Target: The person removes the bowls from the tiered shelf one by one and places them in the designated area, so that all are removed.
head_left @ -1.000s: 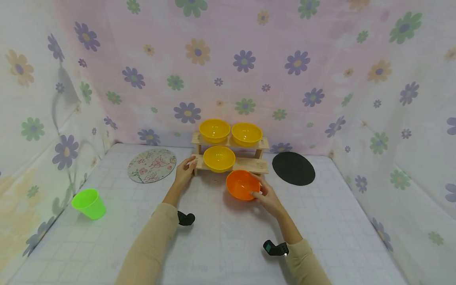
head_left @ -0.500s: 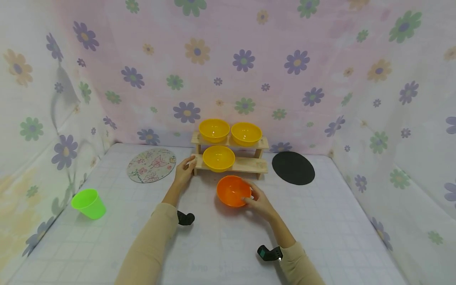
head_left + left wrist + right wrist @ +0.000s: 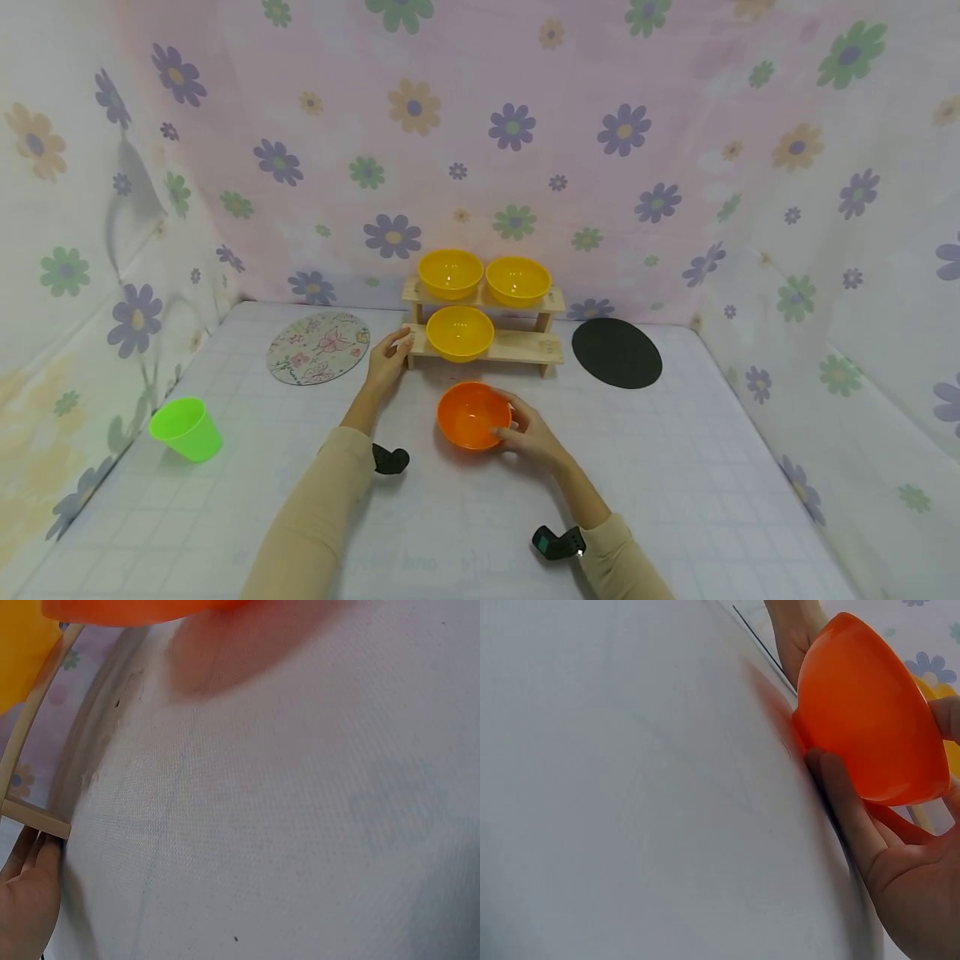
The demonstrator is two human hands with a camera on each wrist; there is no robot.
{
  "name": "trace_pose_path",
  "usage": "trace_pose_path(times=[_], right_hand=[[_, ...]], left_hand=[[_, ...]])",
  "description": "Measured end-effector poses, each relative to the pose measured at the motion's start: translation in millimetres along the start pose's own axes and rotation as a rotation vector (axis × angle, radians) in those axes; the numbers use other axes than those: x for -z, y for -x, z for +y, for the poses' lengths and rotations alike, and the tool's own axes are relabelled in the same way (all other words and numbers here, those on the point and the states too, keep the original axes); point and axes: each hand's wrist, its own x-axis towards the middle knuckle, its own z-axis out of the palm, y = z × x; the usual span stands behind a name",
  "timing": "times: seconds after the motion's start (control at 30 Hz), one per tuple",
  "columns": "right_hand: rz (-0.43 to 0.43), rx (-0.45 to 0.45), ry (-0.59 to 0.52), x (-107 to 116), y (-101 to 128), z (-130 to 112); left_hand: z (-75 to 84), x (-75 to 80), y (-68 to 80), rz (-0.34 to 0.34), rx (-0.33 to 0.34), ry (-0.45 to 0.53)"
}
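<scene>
On the bench just before the rack [image 3: 525, 346], right hand [image 3: 531, 433] grips the orange bowl [image 3: 472, 414] by its rim, left hand [image 3: 387, 360] lies flat against the rack's end; a loose rim pinch could tip the bowl.

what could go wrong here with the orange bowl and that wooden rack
The right hand grips the orange bowl only at one side of its rim, so it might tip or slip. The left hand rests against the wooden rack; a nudge could perhaps shake the three yellow bowls on it.
</scene>
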Motion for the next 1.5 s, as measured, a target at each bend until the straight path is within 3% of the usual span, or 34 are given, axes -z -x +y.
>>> trace_pose_path(times=[0.27, 0.5, 0.67, 0.87, 1.13, 1.3, 1.5], right_hand=[[-0.019, -0.041, 0.006, -9.7, 0.0, -6.5], [-0.047, -0.020, 0.002, -18.4, 5.2, -33.4], [-0.067, 0.014, -0.025, -20.3, 2.8, -24.5], [-0.091, -0.019, -0.061, -18.7, -1.0, -6.5], [-0.095, -0.068, -0.007, -16.8, 1.6, -20.7], [-0.049, -0.059, 0.058, -12.0, 3.2, -45.9], [0.063, -0.015, 0.118, -0.5, -5.9, -56.6]], left_hand=[[-3.7, -0.4, -3.2, -0.005, 0.017, 0.044], [-3.2, -0.8, -1.7, 0.018, 0.003, 0.019], [-1.1, -0.9, -0.4, 0.027, 0.014, 0.017], [-0.4, -1.0, 0.5, 0.031, 0.012, 0.021], [1.2, -1.6, 1.7, 0.021, 0.006, 0.014], [1.2, -1.5, 1.3, 0.020, 0.002, 0.007], [-0.8, -1.4, -0.6, 0.026, 0.007, 0.023]])
